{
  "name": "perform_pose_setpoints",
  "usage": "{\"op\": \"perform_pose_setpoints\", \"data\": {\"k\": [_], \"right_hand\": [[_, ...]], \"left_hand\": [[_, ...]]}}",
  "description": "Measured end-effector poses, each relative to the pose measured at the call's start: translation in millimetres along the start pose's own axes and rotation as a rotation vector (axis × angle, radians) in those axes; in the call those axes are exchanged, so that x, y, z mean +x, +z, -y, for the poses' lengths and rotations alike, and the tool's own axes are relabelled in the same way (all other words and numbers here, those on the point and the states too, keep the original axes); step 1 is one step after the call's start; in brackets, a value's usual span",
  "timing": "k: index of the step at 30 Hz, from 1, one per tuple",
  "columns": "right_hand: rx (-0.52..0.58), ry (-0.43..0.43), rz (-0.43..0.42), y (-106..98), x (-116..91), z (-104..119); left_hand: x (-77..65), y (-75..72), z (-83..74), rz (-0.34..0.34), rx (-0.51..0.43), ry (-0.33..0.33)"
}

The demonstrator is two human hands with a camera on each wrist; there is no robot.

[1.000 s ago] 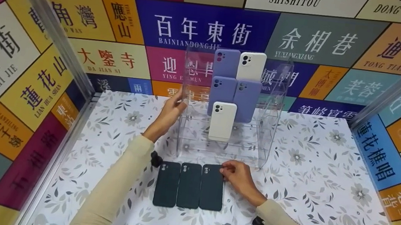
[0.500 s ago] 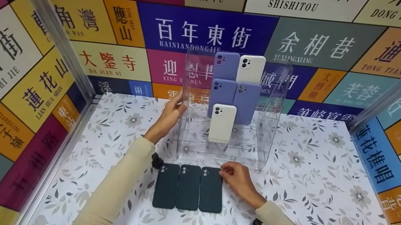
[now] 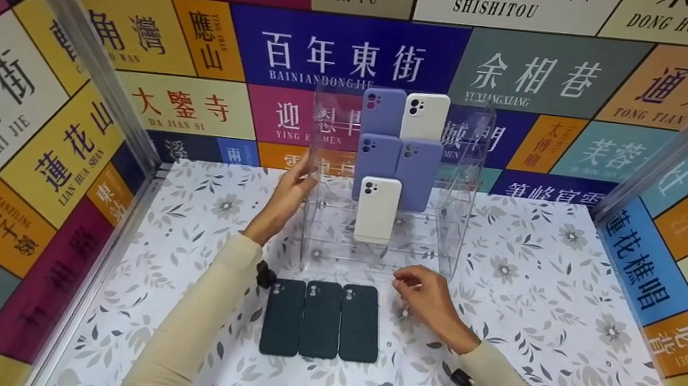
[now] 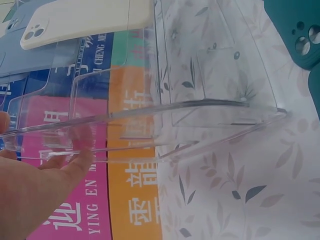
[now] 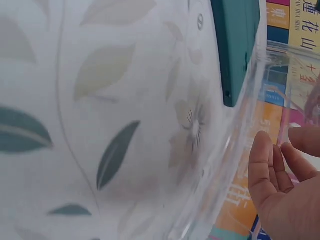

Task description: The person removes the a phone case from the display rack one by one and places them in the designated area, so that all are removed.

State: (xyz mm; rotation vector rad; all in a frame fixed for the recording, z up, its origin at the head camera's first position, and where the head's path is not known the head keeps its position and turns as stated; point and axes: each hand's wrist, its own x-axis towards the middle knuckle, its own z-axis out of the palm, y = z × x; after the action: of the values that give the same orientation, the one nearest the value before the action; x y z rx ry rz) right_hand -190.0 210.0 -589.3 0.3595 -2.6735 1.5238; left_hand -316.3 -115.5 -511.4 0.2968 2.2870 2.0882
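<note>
Three dark green phone cases lie side by side on the table: a left one (image 3: 282, 317), a middle one (image 3: 322, 320) and a right one (image 3: 361, 324). Behind them stands a clear acrylic display rack (image 3: 453, 231). My left hand (image 3: 285, 196) holds the rack's left side panel (image 4: 200, 105), its fingers about the panel's edge. To the right of the green cases, my right hand (image 3: 429, 300) hovers with loosely bent fingers, apart from the right case and holding nothing. A white phone case (image 3: 377, 213) leans on the rack's lower tier.
Higher in the rack are purple phone cases (image 3: 417, 175) and another white phone case (image 3: 425, 117). Leaf-patterned cloth covers the table (image 3: 527, 343). Sign-printed walls (image 3: 347, 51) close off the back and sides.
My right hand has come off the right green case and moved slightly right and up. The left hand stays at the rack, and the cases lie as before.
</note>
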Motion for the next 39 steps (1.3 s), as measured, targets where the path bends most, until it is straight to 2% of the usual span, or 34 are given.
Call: {"op": "perform_pose_setpoints", "data": {"k": [6,12,18,27,34,39], "right_hand": [[0.083,-0.035,-0.019,-16.1,1.2,6.8],[0.16,-0.043,-0.05,-26.7,5.0,8.9],[0.138,-0.059,-0.066,-36.0,9.8,10.6],[0.126,-0.084,-0.094,-49.6,24.0,23.9],[0.115,-0.073,-0.1,-66.0,33.3,30.1],[0.115,-0.076,-0.089,-72.1,44.1,34.7]], "left_hand": [[1.0,-0.8,-1.3,0.019,0.065,-0.008],[0.1,1.7,2.3,0.006,0.033,0.014],[1.5,6.2,2.3,0.007,-0.061,-0.031],[1.3,5.7,1.1,0.02,-0.1,-0.081],[4.1,9.6,3.0,0.008,-0.082,-0.052],[3.2,6.8,3.5,-0.008,-0.088,-0.039]]}}
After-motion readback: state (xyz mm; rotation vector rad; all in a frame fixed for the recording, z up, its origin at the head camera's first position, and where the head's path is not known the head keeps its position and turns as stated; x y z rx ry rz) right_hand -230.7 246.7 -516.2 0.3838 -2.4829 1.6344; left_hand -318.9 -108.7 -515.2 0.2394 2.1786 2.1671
